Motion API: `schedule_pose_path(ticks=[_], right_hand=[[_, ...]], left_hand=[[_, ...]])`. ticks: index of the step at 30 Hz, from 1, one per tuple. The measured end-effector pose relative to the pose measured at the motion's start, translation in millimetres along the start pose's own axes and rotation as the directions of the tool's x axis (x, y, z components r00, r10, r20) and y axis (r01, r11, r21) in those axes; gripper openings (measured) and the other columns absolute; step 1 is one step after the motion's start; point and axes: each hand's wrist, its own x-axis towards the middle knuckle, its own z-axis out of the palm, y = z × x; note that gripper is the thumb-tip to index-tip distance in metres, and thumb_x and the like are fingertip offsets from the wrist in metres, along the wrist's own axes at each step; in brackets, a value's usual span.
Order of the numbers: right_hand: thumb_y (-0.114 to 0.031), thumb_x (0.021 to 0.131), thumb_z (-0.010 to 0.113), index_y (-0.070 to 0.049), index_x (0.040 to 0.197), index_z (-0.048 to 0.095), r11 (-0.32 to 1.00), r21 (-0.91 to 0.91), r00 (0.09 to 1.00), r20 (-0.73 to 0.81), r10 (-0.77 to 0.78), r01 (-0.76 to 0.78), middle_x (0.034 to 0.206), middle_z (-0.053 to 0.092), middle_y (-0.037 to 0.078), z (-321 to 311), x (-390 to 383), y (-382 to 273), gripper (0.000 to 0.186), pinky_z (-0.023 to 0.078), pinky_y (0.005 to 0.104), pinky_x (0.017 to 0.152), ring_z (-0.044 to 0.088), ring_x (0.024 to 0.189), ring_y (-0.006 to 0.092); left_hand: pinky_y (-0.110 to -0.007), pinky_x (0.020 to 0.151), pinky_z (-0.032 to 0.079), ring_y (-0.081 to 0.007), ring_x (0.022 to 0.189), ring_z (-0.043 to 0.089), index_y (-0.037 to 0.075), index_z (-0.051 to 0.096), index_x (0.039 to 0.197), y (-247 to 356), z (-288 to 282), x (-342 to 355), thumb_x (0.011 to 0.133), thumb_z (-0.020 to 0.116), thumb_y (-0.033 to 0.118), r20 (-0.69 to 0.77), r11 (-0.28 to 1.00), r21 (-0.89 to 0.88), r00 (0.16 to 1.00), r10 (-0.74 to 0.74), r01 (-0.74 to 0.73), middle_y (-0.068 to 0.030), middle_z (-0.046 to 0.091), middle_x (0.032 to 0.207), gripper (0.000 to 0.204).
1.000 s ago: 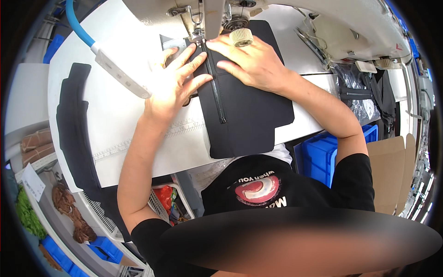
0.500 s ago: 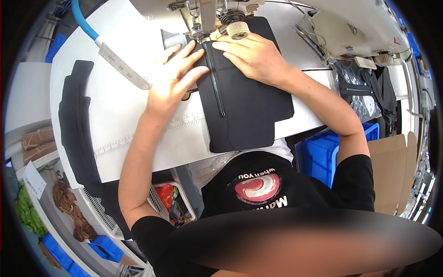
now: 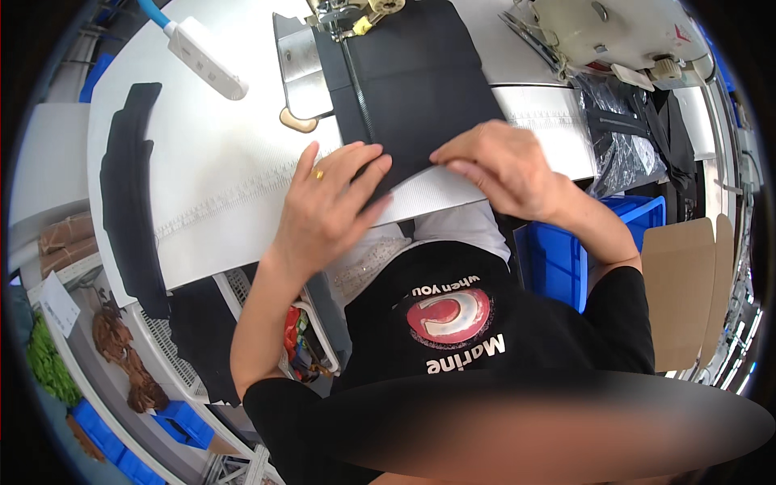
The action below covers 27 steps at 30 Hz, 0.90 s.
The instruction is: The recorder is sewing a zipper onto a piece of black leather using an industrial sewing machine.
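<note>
A black fabric panel (image 3: 412, 73) with a long zipper (image 3: 356, 89) lies on the white sewing table (image 3: 202, 137), its far part under the presser foot (image 3: 338, 34) of the sewing machine. My left hand (image 3: 331, 194) is at the panel's near left part, fingers bent and apart, fingertips on the cloth near the zipper's lower end. My right hand (image 3: 501, 170) pinches the near right edge of the panel between thumb and fingers. A ring is on my left hand. The panel's near corners are partly hidden by my hands.
Folded dark strips (image 3: 125, 194) lie at the table's left, below a white controller (image 3: 206, 61) on a blue hose. Scissors (image 3: 529, 40) and bagged black pieces (image 3: 618, 137) are at the right. Below are a blue crate (image 3: 550, 259), cardboard (image 3: 675, 291) and a white basket (image 3: 166, 368).
Both hands have moved down from beside the presser foot toward the table's front edge. My right hand now grips the panel's edge. The scene has shifted up in the view.
</note>
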Motion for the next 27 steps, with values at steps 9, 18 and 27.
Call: schedule_pose_path(ticks=[9, 18, 27], right_hand=[[-0.022, 0.078, 0.074, -0.001, 0.096, 0.062, 0.981, -0.141, 0.991, 0.028, -0.131, 0.133, 0.097, 0.067, 0.010, 10, -32, -17, 0.030, 0.053, 0.0319, 0.066, 0.065, 0.076, 0.0234], [-0.032, 0.076, 0.073, 0.003, 0.125, 0.053, 0.960, -0.281, 0.980, 0.186, 0.076, -0.022, 0.119, 0.059, 0.017, 20, -44, -4, 0.063, 0.047, 0.0411, 0.091, 0.058, 0.107, 0.0341], [-0.017, 0.075, 0.075, 0.002, 0.107, 0.061, 1.000, -0.006, 0.942, 0.335, -0.007, 0.010, 0.106, 0.059, 0.016, -8, -37, -20, 0.041, 0.048, 0.0379, 0.078, 0.060, 0.091, 0.0319]], left_hand=[[-0.033, 0.058, 0.041, -0.0206, 0.059, 0.051, -0.010, 0.061, 0.080, -15, 6, 38, 0.088, 0.067, 0.020, 0.076, 0.787, -0.558, 0.960, -0.268, 0.264, -0.0107, 0.057, 0.077, 0.031], [-0.034, 0.061, 0.041, -0.0217, 0.062, 0.052, -0.007, 0.061, 0.080, -16, -2, 39, 0.091, 0.063, 0.026, 0.249, 0.752, -0.533, 0.922, -0.298, 0.387, -0.0104, 0.056, 0.076, 0.035], [-0.042, 0.090, 0.043, -0.0254, 0.103, 0.055, 0.011, 0.064, 0.116, 11, 24, -11, 0.062, 0.077, 0.007, -0.087, 0.995, 0.007, 0.991, -0.101, 0.102, -0.0078, 0.056, 0.114, 0.056]])
